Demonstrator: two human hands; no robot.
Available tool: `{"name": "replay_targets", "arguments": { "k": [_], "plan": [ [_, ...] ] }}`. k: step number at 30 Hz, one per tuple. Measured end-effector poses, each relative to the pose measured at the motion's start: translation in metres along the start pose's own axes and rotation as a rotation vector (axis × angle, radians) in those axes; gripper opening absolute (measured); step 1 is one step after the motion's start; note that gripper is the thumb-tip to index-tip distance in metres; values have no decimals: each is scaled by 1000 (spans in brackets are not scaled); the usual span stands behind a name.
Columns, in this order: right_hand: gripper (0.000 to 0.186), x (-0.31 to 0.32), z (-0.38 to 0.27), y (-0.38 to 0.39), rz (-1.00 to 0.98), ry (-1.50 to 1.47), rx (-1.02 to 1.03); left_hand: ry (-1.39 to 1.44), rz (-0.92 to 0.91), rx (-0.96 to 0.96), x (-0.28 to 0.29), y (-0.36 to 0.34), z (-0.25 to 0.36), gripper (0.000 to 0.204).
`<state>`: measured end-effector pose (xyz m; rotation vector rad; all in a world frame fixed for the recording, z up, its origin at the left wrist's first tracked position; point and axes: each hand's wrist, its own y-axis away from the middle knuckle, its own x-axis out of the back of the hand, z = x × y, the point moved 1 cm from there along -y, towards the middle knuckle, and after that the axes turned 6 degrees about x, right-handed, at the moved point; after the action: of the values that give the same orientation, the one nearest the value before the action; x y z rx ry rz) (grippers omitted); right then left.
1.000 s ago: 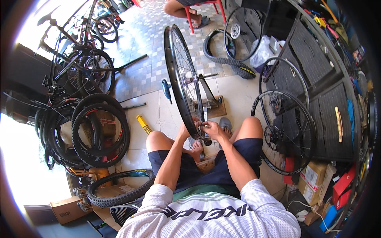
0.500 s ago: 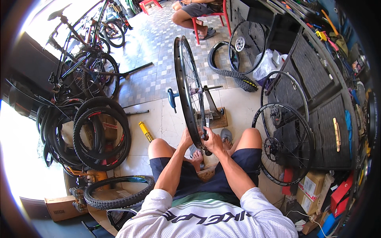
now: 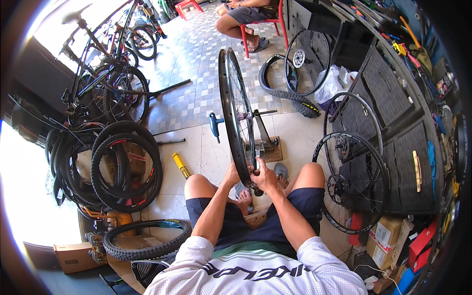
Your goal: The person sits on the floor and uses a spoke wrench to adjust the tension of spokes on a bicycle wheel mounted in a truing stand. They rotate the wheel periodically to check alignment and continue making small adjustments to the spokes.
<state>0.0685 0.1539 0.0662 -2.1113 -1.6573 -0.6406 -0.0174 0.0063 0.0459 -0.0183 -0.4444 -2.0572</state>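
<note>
A bare black bicycle wheel stands upright between my knees, edge towards me. A wheel stand on a wooden block carries it, and a blue-handled lever juts out left of the hub. My left hand is closed at the near left side of the rim, its fingertips partly hidden by it. On the other side my right hand is closed beside the spokes, thumb raised. Something small and dark shows at its fingers, too covered to name.
Several loose tyres lean together at the left, with bicycles behind. A yellow box-like object lies on the floor by my left knee. Two wheels lean against dark drawers at the right. Ahead, a person sits on a red chair.
The whole view has shifted slightly. Both hands stay at the near part of the wheel, the right one with its fingers barely altered.
</note>
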Motion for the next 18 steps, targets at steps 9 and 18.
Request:
{"name": "replay_targets", "arguments": {
  "k": [9, 18],
  "plan": [
    [63, -11, 16, 1, -11, -102, 64, -250, -15, -140, 1, 5, 9, 42],
    [67, -14, 22, -4, -105, -130, -14, -137, -18, 4, -1, -1, 0, 44]
  ]
}}
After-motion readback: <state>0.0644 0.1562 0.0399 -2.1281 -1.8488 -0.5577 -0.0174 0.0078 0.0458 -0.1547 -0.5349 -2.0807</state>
